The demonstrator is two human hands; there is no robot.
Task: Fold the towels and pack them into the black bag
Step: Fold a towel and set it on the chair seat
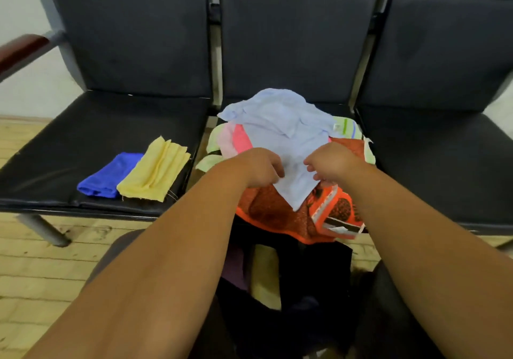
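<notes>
A pale blue towel (286, 134) lies crumpled on top of a heap of towels on the middle seat. My left hand (261, 165) grips its near left edge and my right hand (333, 161) pinches its near right edge. Under it lie an orange patterned towel (277, 214), a pink one (238, 139) and pale green ones (211, 161). A folded blue towel (108, 177) and a folded yellow towel (155, 171) rest side by side on the left seat. The black bag (313, 272) stands open on the floor between my knees, with purple and yellowish cloth inside.
Three black padded seats (111, 125) in a row stand before me, with a wooden armrest (22, 50) at the far left. The right seat (444, 158) holds nothing. The floor (36, 272) is pale wood.
</notes>
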